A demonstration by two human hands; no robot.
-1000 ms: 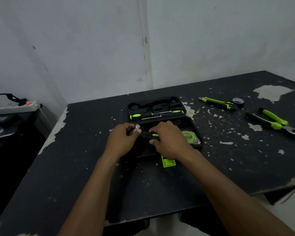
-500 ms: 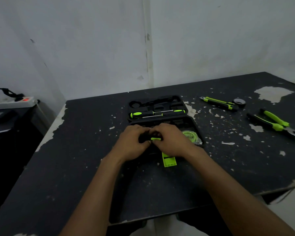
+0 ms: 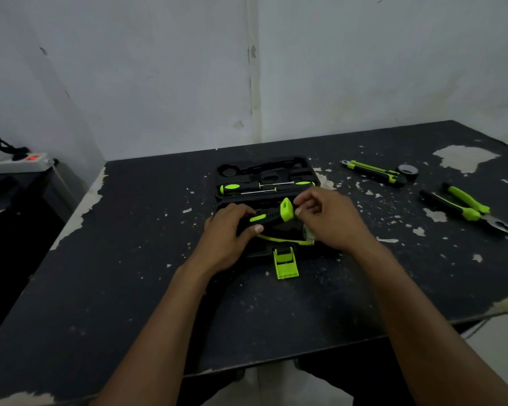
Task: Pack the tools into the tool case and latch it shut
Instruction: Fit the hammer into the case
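Note:
The black tool case [image 3: 276, 252] lies open at the table's middle, its green latch [image 3: 285, 263] hanging over the near edge. Two green-handled screwdrivers [image 3: 264, 187] sit in the far half. My left hand [image 3: 228, 235] grips the black and green handle of a tool [image 3: 264, 218] over the near half. My right hand [image 3: 329, 221] pinches that tool's green end cap [image 3: 286, 209], which is tilted up. A tape measure [image 3: 309, 237] peeks out under my right hand; the tool's other end is hidden.
To the right on the scuffed black table [image 3: 129, 273] lie a green utility knife [image 3: 373, 171], a dark tape roll [image 3: 408, 170] and green-handled pliers [image 3: 467, 209]. A power strip [image 3: 15, 162] rests on a side unit at the left. White walls stand close behind.
My hands have drawn apart along the tool. Its green end cap now shows, lifted between my right fingers, and the green latch is fully uncovered.

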